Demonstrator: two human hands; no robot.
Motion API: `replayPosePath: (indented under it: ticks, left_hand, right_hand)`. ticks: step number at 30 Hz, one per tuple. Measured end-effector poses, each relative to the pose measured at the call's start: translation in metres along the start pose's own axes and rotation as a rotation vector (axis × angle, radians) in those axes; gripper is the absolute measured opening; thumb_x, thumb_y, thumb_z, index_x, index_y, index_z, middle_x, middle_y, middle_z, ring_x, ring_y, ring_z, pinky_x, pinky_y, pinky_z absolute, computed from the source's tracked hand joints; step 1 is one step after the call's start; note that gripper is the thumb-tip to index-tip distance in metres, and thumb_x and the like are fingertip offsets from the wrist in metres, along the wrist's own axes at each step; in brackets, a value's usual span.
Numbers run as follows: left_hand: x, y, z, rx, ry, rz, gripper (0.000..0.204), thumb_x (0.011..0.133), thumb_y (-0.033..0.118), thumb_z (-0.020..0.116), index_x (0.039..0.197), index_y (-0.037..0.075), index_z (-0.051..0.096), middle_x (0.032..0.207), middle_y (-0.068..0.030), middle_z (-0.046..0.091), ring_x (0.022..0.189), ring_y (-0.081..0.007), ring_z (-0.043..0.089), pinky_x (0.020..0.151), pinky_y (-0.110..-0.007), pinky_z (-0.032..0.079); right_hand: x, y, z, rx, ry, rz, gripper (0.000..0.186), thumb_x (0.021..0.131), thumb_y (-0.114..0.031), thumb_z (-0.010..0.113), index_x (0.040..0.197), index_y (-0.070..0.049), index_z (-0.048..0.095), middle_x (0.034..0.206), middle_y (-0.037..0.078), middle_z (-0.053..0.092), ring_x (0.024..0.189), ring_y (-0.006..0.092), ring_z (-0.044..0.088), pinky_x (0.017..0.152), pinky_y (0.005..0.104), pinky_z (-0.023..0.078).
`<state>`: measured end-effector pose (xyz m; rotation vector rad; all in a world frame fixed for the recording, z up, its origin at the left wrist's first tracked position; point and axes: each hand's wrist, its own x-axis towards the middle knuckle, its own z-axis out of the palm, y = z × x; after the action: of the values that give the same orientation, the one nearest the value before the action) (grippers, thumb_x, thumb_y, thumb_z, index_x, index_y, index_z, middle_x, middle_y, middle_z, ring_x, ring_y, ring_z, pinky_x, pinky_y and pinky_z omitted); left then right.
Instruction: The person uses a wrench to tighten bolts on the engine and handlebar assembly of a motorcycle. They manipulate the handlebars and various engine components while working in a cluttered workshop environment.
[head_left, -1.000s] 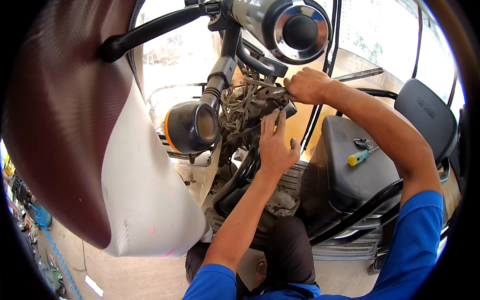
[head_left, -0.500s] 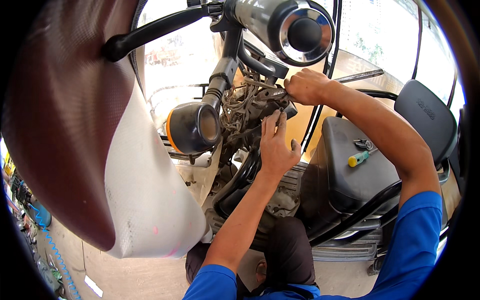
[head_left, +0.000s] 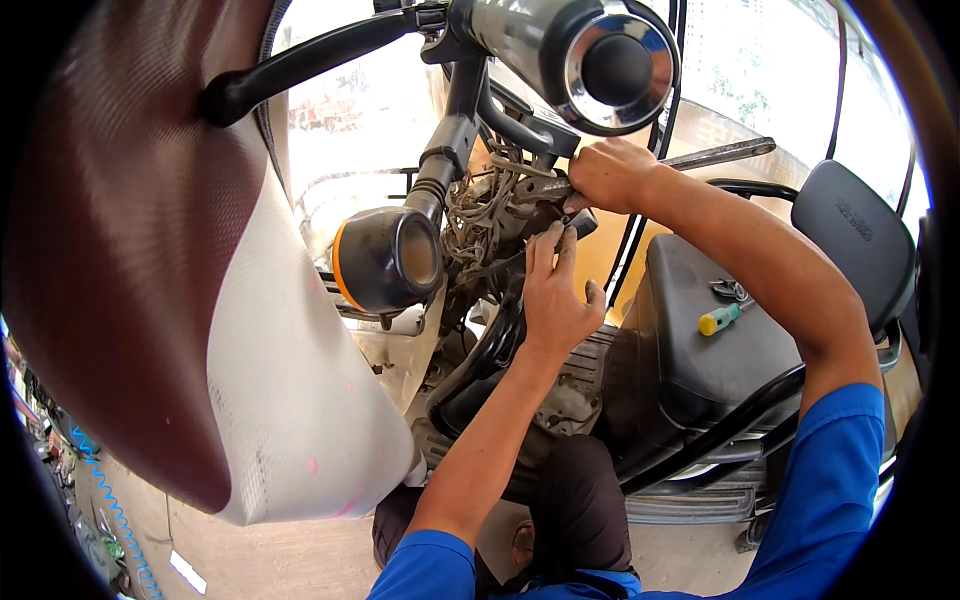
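Observation:
My right hand point(head_left: 612, 176) is closed round a long metal wrench point(head_left: 725, 153). Its handle juts out to the right of my fist, and its worn head reaches left into the steering column. Just below, my left hand point(head_left: 560, 300) is open, fingers stretched upward and thumb apart. Its fingertips touch a short black cylindrical part point(head_left: 582, 222) under the wrench head; what they press on is partly hidden. Bundled grey wires point(head_left: 482, 215) hang left of both hands, around the column below the handlebar point(head_left: 462, 95).
A round lamp with an orange rim point(head_left: 390, 258) and a large handlebar grip point(head_left: 575, 55) stand close by. On the black seat point(head_left: 690, 300) lie a yellow-and-green screwdriver point(head_left: 718, 319) and keys point(head_left: 735, 290). A maroon-and-white cover point(head_left: 300, 400) bulges along the left.
The wrench handle has shifted slightly to the right and my right hand has turned a little with it. My left hand stays almost in place. The view has moved very slightly.

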<state>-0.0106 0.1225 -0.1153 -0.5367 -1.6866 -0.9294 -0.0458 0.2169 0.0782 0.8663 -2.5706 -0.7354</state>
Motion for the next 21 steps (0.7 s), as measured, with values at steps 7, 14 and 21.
replayPosePath:
  ticks: [7,14,21]
  left_hand:
    - [0.0,-0.003,0.0,0.005,0.006,0.012,0.063,0.066,0.008,0.066,0.125,-0.012,0.056,0.131,-0.0236,0.048,0.122,-0.0419,0.046,0.104,-0.047,0.041]
    - [-0.001,-0.002,0.002,-0.012,0.0,-0.005,0.06,0.067,0.008,0.066,0.123,-0.012,0.057,0.132,-0.0229,0.048,0.122,-0.0421,0.046,0.103,-0.047,0.042]
    - [-0.001,-0.003,0.001,-0.003,0.004,0.006,0.059,0.067,0.008,0.066,0.122,-0.012,0.057,0.133,-0.0228,0.048,0.122,-0.042,0.046,0.103,-0.047,0.042]
  right_hand:
    - [0.004,0.014,0.016,-0.059,0.075,-0.078,0.031,0.089,-0.03,0.063,0.092,0.0,0.071,0.089,0.017,0.072,0.089,0.0356,0.069,0.082,0.043,0.055]
    - [0.007,0.015,0.009,-0.081,0.027,-0.109,0.028,0.084,-0.027,0.063,0.09,-0.001,0.071,0.089,0.017,0.072,0.088,0.0351,0.069,0.084,0.0426,0.054]
    - [0.002,-0.003,0.003,0.02,0.021,0.006,0.029,0.083,-0.029,0.065,0.091,-0.003,0.073,0.092,0.015,0.072,0.091,0.0345,0.069,0.084,0.0416,0.055]
